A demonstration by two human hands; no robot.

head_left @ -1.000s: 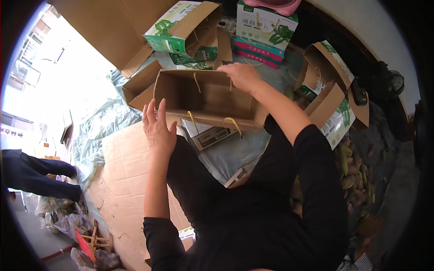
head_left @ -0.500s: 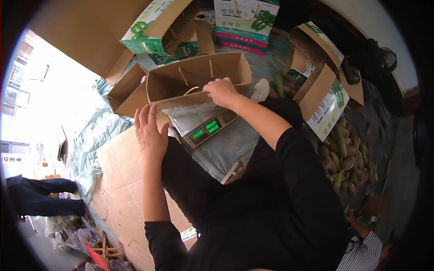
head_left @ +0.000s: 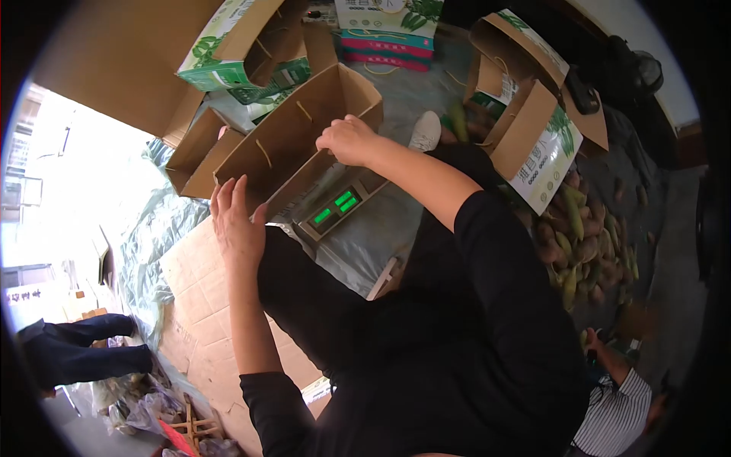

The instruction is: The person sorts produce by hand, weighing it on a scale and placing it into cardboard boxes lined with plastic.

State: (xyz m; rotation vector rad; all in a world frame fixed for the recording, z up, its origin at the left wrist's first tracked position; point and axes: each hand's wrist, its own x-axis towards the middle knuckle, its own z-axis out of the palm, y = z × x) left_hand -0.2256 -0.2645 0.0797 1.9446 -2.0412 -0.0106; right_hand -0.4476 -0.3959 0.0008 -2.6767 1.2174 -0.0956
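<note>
An open-topped cardboard gift box (head_left: 293,114) with cord handles stands tilted over a digital scale (head_left: 335,212), whose green digits are lit. My right hand (head_left: 350,142) is closed on the box's near rim, toward its right end. At the near left corner, my left hand (head_left: 240,228) has its fingers stretched out against the cardboard, the thumb apart. A smaller open cardboard box (head_left: 199,145) sits just beyond that corner. The inside bottom of the gift box is hidden by its near wall.
Printed green-and-white cartons (head_left: 228,46) lie at the back left, more open cartons (head_left: 544,164) to the right. A pile of long green and reddish root vegetables (head_left: 582,251) lies beside them. Flattened cardboard (head_left: 198,305) covers the left floor. Other people (head_left: 84,346) are at both sides.
The gift box has turned, its right end swinging away from me and its left end coming nearer. Both hands have moved with it. The view has shifted slightly.
</note>
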